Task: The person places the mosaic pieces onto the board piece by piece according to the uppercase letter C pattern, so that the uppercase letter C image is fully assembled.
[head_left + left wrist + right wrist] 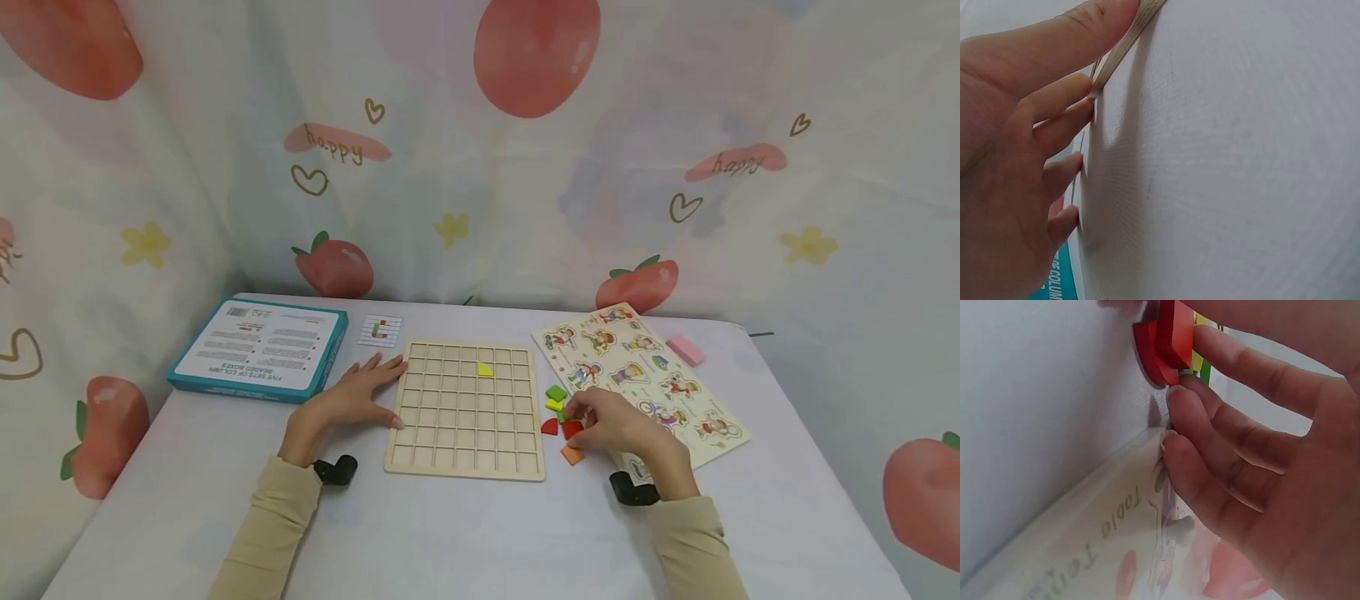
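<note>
A wooden grid board (pixel 465 471) lies flat on the table with one yellow piece (pixel 486 369) in an upper cell. My left hand (pixel 352 398) rests along the board's left edge, fingers spread and thumb touching the rim; the left wrist view shows the fingertips against the wooden edge (pixel 1124 47). To the right of the board, my right hand (pixel 618 425) pinches a red square block (pixel 1174 334). Around it lie a red quarter-round piece (pixel 550 427), an orange block (pixel 573 455), a green block (pixel 556 392) and a yellow block (pixel 554 405).
A small pattern card (pixel 381 331) lies behind the board's left corner. A teal-edged box (pixel 258 350) stands at the left. Partly under my right hand is a picture puzzle board (pixel 626 358), with a pink block (pixel 686 349) beside it. Printed curtains surround the table.
</note>
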Demonstrator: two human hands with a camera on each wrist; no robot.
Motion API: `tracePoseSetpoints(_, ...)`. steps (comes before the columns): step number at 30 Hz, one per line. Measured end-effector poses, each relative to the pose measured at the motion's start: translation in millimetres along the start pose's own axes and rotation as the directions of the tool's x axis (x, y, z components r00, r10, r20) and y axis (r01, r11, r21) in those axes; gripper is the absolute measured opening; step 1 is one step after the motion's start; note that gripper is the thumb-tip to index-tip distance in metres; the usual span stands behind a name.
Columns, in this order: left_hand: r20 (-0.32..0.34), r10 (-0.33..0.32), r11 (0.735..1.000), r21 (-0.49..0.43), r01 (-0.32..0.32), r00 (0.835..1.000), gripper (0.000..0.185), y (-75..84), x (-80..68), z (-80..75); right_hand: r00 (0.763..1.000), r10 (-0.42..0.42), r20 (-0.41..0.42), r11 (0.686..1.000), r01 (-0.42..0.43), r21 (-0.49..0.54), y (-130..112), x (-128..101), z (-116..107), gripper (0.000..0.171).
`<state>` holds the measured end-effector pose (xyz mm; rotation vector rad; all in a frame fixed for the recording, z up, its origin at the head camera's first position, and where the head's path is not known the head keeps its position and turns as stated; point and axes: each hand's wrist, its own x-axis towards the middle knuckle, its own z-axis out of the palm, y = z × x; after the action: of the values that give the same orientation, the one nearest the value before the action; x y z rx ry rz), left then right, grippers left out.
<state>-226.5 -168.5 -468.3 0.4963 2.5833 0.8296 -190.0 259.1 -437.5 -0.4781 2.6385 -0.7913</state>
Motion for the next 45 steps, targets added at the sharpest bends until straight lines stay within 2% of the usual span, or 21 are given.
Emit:
tracePoseSetpoints(5,-0.003,0.002,1.0,-0.006,-0.002,1.0,0.102,-1.5,0.1,0.2,0.999,0.02,-0.03,0.999,-0.02,-0.031,-2.5,1.6,2.4,0.023)
tracePoseSetpoints(12,-0.003,0.006,1.0,-0.006,-0.006,1.0,0.103,-3.1,1.8,2.2,0.995,0.085,-0.045,0.996,-0.084,0.017,-1.2,0.8,3.2,0.02)
tracePoseSetpoints(15,-0.007,0.004,1.0,-0.004,-0.004,1.0,0.103,-1.9,1.5,1.6,0.996,0.068,-0.055,0.997,-0.066,0.032,0.7,2.2,2.5,0.017)
tracePoseSetpoints(21,-0.005,0.006,1.0,-0.004,-0.006,1.0,0.102,0.8,1.5,1.3,0.997,0.008,-0.077,1.0,-0.009,-0.01,5.0,-0.9,-1.1,0.011)
tracePoseSetpoints(26,-0.002,0.0,1.0,-0.006,0.0,1.0,0.102,-0.5,2.1,1.6,0.996,0.026,-0.082,0.999,-0.023,0.035,5.8,-6.2,-9.4,0.014)
tracePoseSetpoints(32,-0.001,-0.013,0.999,-0.03,0.013,1.0,0.101,-2.2,0.8,2.0,0.993,0.0,-0.12,0.998,0.007,0.058,11.8,-7.2,-15.9,0.013)
tracePoseSetpoints(38,0.0,-0.016,0.999,-0.037,0.016,1.0,0.101,-1.5,-0.1,2.9,0.99,-0.023,-0.137,0.979,0.05,0.198,14.9,-6.8,-16.3,0.025)
tracePoseSetpoints(45,-0.007,0.002,0.999,-0.046,-0.003,1.0,0.101,-0.7,-0.3,2.1,0.986,-0.008,-0.167,0.921,0.073,0.384,14.5,-6.1,-11.2,0.028)
